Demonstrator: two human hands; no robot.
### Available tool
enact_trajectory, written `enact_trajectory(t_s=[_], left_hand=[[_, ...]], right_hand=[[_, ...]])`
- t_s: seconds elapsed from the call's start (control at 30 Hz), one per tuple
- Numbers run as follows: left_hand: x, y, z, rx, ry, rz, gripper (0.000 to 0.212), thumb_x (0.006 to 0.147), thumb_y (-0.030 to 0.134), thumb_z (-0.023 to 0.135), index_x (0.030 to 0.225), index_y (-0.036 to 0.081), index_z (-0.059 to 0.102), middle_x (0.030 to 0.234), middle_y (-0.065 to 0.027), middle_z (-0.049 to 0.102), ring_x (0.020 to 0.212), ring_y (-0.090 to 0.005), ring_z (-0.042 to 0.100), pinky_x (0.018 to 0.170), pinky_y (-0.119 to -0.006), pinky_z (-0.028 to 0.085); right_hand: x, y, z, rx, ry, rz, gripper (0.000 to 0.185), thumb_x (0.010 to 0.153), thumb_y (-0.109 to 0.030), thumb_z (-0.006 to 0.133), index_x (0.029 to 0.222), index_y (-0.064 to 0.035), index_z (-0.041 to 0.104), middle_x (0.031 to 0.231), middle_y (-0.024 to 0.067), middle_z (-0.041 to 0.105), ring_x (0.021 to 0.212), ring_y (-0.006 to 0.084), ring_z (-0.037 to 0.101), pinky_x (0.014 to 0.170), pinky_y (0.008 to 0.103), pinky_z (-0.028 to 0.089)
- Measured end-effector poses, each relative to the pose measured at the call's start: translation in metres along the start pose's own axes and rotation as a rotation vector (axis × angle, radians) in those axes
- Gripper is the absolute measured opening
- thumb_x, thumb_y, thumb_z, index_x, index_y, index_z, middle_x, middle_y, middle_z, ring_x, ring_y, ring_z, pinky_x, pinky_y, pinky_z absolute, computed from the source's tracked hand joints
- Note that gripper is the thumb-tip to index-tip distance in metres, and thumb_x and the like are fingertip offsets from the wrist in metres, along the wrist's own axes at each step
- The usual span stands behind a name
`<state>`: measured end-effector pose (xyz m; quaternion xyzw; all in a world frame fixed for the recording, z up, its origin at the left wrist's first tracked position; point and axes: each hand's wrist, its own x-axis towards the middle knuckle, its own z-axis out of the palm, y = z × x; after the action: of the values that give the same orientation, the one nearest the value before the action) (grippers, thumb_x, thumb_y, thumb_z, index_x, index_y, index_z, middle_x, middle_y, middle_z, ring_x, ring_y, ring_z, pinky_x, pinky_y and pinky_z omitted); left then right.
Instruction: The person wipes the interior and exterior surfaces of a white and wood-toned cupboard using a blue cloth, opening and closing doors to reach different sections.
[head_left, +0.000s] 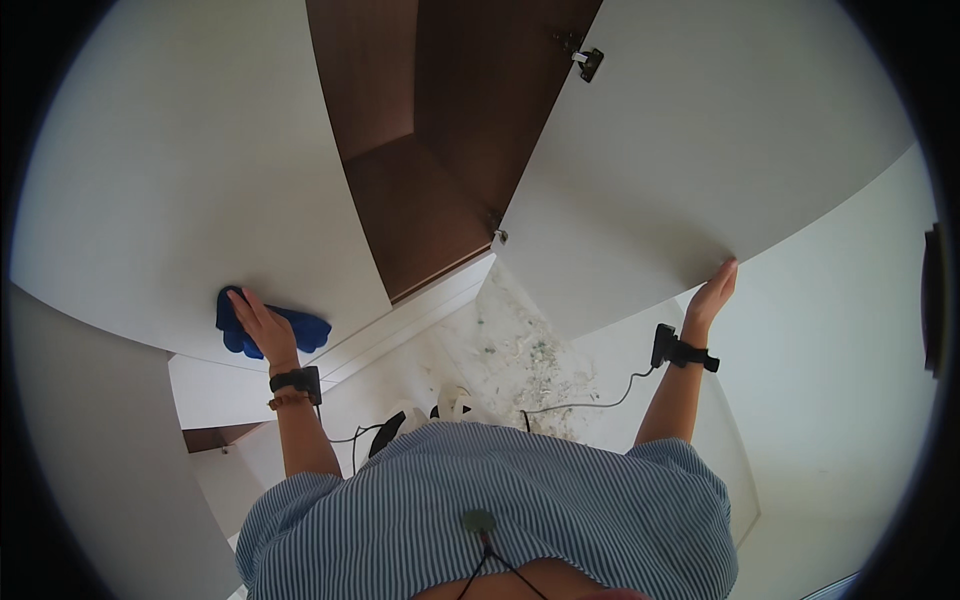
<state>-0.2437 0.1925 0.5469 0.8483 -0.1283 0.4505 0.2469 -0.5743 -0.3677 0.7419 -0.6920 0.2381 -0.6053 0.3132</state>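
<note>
My left hand (264, 325) presses a dark blue cloth (301, 328) flat against the white face of the left cabinet door (187, 187). The cloth bunches out on both sides of my fingers, near the door's lower edge. At the right, a second white cabinet door (697, 135) stands swung out, its inner side with metal hinges (591, 64) facing me. My right hand (712, 294) holds this door at its free edge, with the fingertips at the rim and part of the grip hidden. Between the doors the brown cabinet interior (420, 217) shows.
Pale debris and greenish bits (544, 367) litter the floor below the right door. My shoes (450, 405) stand close to the white cabinet base (442, 281). A thin cable (592, 406) runs from my right wrist strap (686, 352). A white wall (832, 360) rises at the right.
</note>
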Motion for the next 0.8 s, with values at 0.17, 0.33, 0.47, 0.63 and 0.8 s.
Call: enact_trajectory(t_s=[0.17,0.33,0.47,0.63,0.8], left_hand=[[0.059,0.057,-0.035,0.05,0.138,0.151,0.06,0.079,-0.018,0.043,0.135,0.004,0.048,0.129,-0.0155,0.047,0.112,-0.0328,0.049,0.091,-0.04,0.041],[0.095,0.188,-0.053,-0.803,-0.069,0.395,0.05,0.076,-0.005,0.056,0.126,0.0,0.055,0.08,-0.0126,0.06,0.071,-0.0261,0.058,0.064,-0.033,0.047],[0.09,0.278,-0.079,-1.004,-0.321,0.58,0.056,0.07,0.017,0.076,0.12,-0.002,0.058,0.066,-0.0057,0.058,0.053,-0.0201,0.056,0.05,-0.029,0.044],[0.043,0.268,-0.066,-1.169,-0.378,0.395,0.053,0.073,0.028,0.079,0.115,0.003,0.06,0.069,-0.0028,0.062,0.055,-0.0187,0.06,0.05,-0.026,0.048],[0.043,0.226,-0.064,-0.891,-0.339,0.357,0.039,0.078,0.015,0.073,0.113,0.005,0.06,0.074,-0.0048,0.063,0.056,-0.0178,0.062,0.048,-0.026,0.048]], right_hand=[[-0.054,-0.067,0.006,-0.195,0.036,-0.042,0.039,0.101,-0.034,0.044,0.097,0.0019,0.057,0.073,0.0027,0.056,0.07,0.0091,0.049,0.063,0.0252,0.039],[-0.094,-0.122,0.033,-0.375,-0.217,-0.39,0.019,0.083,-0.016,0.068,0.072,-0.0035,0.058,0.056,0.0065,0.055,0.047,0.0197,0.052,0.046,0.0279,0.039],[-0.115,-0.18,0.082,-0.408,-0.327,-0.496,0.022,0.074,-0.016,0.073,0.066,-0.0064,0.055,0.05,0.0049,0.05,0.041,0.0201,0.049,0.041,0.03,0.037],[-0.144,-0.21,0.131,-0.468,-0.395,-0.55,0.039,0.077,-0.029,0.073,0.058,-0.0065,0.047,0.046,0.0055,0.048,0.038,0.0203,0.047,0.038,0.0305,0.036],[-0.161,-0.225,0.174,-0.44,-0.514,-0.514,0.05,0.081,-0.043,0.069,0.055,-0.0067,0.045,0.039,0.0056,0.043,0.033,0.0215,0.044,0.035,0.0312,0.034]])
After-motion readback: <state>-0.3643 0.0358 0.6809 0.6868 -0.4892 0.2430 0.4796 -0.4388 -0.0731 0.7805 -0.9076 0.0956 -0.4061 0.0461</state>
